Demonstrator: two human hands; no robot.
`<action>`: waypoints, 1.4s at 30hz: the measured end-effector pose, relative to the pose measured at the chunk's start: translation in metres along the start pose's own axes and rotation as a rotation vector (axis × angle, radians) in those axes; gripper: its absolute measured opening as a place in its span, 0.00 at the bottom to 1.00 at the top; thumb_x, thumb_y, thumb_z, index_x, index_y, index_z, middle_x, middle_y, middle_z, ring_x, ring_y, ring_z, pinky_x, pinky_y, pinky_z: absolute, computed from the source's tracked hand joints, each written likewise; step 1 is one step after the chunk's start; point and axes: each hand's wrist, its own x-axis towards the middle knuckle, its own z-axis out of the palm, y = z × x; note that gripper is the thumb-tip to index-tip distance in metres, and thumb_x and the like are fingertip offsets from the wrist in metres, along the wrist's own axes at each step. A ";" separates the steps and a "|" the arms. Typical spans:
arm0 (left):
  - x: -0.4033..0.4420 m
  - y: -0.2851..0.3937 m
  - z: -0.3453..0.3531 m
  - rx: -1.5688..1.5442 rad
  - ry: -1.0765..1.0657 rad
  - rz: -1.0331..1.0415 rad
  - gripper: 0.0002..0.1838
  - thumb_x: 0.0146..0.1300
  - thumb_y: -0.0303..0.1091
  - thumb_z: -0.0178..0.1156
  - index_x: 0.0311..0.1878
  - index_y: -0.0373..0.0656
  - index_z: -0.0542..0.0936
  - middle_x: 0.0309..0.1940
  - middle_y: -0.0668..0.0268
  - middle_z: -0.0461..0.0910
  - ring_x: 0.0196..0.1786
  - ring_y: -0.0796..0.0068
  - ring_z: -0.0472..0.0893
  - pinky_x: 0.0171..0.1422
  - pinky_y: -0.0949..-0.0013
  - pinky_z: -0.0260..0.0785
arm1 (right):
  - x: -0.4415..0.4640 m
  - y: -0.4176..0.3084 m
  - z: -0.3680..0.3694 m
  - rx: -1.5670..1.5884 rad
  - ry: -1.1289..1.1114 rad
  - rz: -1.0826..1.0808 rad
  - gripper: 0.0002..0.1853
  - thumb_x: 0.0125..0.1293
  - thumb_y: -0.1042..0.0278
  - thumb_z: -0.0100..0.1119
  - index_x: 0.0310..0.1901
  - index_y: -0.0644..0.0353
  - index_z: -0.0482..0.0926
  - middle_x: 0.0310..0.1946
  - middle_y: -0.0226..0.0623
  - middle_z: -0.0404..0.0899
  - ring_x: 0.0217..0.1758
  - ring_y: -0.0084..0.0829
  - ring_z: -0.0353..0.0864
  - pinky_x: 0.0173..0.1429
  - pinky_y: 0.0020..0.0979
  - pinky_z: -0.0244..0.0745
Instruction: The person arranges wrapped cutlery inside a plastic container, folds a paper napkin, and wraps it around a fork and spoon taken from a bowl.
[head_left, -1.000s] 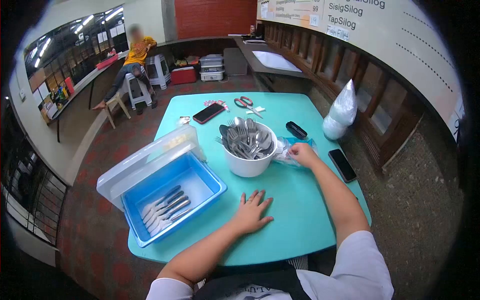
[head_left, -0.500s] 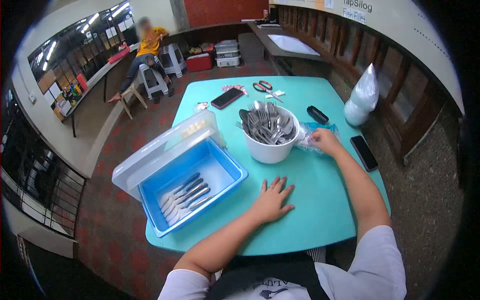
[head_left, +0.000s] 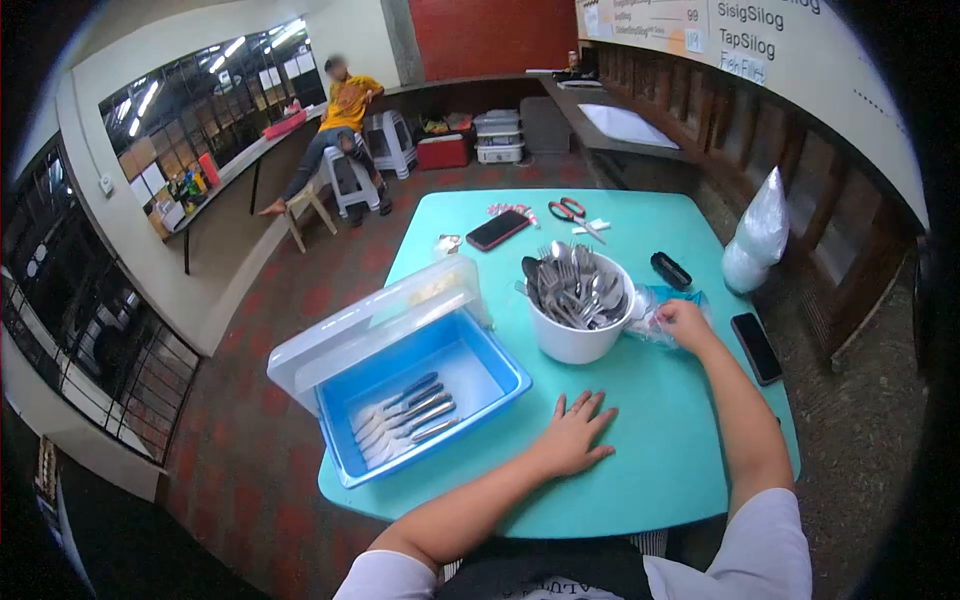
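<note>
One clear plastic bag point(head_left: 646, 319), on the worktop point(head_left: 655, 420) just beside the tub; my right grip point(head_left: 684, 325) is drawn together and clamped on it, as best I can judge, since my fingers hide the pinch. My left grip point(head_left: 575, 437) lies flat on the worktop, fingers spread, holding nothing. One white tub point(head_left: 578, 346), heaped with loose spoons and forks point(head_left: 572, 288): the portion left, I judge. One blue box point(head_left: 478, 352), translucent lid point(head_left: 370, 325) tilted up, with a few white-wrapped cutlery sets point(head_left: 400, 420) side by side: the portion done, I judge.

Worktop: turquoise, round-cornered, also bearing red-handled scissors point(head_left: 568, 210), a pink-edged phone point(head_left: 498, 230), a black phone point(head_left: 756, 348) and a black case point(head_left: 671, 270). Room: red-patterned floor point(head_left: 300, 330), red cooler point(head_left: 443, 151) at the back, menu board point(head_left: 740, 40), one person in yellow point(head_left: 350, 100) seated on a stool point(head_left: 355, 190).
</note>
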 end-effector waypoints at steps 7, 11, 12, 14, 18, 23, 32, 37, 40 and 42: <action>-0.004 0.003 0.007 -0.029 -0.014 0.000 0.39 0.64 0.55 0.60 0.74 0.51 0.62 0.77 0.49 0.52 0.79 0.45 0.51 0.77 0.31 0.39 | -0.002 0.007 0.005 -0.041 -0.035 0.046 0.10 0.53 0.64 0.70 0.35 0.60 0.86 0.30 0.43 0.80 0.34 0.40 0.81 0.41 0.36 0.75; -0.005 0.000 -0.001 -0.042 -0.004 -0.019 0.39 0.64 0.54 0.60 0.74 0.50 0.62 0.77 0.48 0.51 0.79 0.45 0.50 0.77 0.31 0.38 | 0.005 0.002 0.002 0.023 -0.069 0.071 0.10 0.51 0.65 0.71 0.34 0.59 0.87 0.28 0.41 0.79 0.32 0.36 0.80 0.39 0.34 0.73; -0.004 0.002 -0.002 -0.054 -0.009 -0.007 0.39 0.64 0.54 0.60 0.74 0.50 0.62 0.77 0.48 0.51 0.79 0.45 0.50 0.78 0.31 0.38 | 0.003 0.001 0.000 0.018 -0.066 0.071 0.10 0.51 0.66 0.71 0.34 0.59 0.87 0.28 0.40 0.78 0.32 0.35 0.80 0.39 0.34 0.73; 0.000 0.000 0.004 -0.044 0.000 -0.018 0.39 0.63 0.54 0.61 0.74 0.51 0.63 0.77 0.49 0.52 0.79 0.45 0.51 0.78 0.32 0.38 | 0.005 0.010 0.002 0.058 -0.085 0.128 0.11 0.51 0.66 0.73 0.34 0.63 0.86 0.27 0.39 0.80 0.31 0.31 0.79 0.38 0.33 0.73; -0.001 -0.001 0.007 -0.036 0.023 -0.010 0.39 0.62 0.54 0.62 0.74 0.53 0.63 0.76 0.50 0.54 0.79 0.46 0.52 0.77 0.32 0.39 | 0.005 0.023 0.004 0.111 -0.100 0.178 0.12 0.50 0.68 0.75 0.34 0.64 0.86 0.28 0.38 0.83 0.31 0.27 0.79 0.38 0.32 0.73; -0.002 -0.001 0.006 -0.031 0.021 -0.007 0.39 0.62 0.54 0.62 0.74 0.53 0.62 0.76 0.50 0.54 0.78 0.46 0.52 0.77 0.31 0.39 | 0.006 0.037 0.009 0.195 -0.111 0.219 0.09 0.51 0.72 0.72 0.34 0.63 0.86 0.28 0.36 0.84 0.32 0.25 0.80 0.40 0.30 0.74; -0.003 -0.002 0.002 -0.057 0.032 0.007 0.38 0.62 0.54 0.62 0.73 0.52 0.64 0.76 0.49 0.54 0.78 0.45 0.52 0.77 0.31 0.39 | 0.007 0.015 0.001 0.054 -0.120 0.175 0.06 0.59 0.70 0.63 0.35 0.64 0.83 0.30 0.42 0.83 0.33 0.31 0.80 0.42 0.33 0.75; -0.002 -0.001 0.003 -0.048 0.016 -0.004 0.38 0.62 0.54 0.62 0.73 0.52 0.64 0.76 0.49 0.54 0.78 0.45 0.53 0.77 0.32 0.39 | 0.015 0.004 -0.021 -0.081 0.194 0.189 0.09 0.65 0.66 0.59 0.42 0.62 0.82 0.34 0.48 0.84 0.37 0.42 0.84 0.43 0.38 0.76; -0.002 0.000 0.001 -0.044 0.012 -0.005 0.38 0.62 0.54 0.62 0.73 0.52 0.63 0.76 0.49 0.53 0.78 0.46 0.53 0.77 0.32 0.40 | 0.033 0.004 -0.056 -0.179 0.420 0.182 0.11 0.69 0.63 0.55 0.47 0.60 0.80 0.39 0.49 0.84 0.43 0.49 0.84 0.46 0.42 0.76; -0.003 0.001 0.001 -0.037 0.009 -0.011 0.39 0.62 0.53 0.62 0.74 0.52 0.63 0.76 0.49 0.53 0.78 0.46 0.53 0.78 0.32 0.40 | 0.047 0.001 -0.088 -0.197 0.577 0.130 0.12 0.71 0.62 0.53 0.49 0.59 0.78 0.41 0.50 0.83 0.46 0.51 0.84 0.49 0.43 0.76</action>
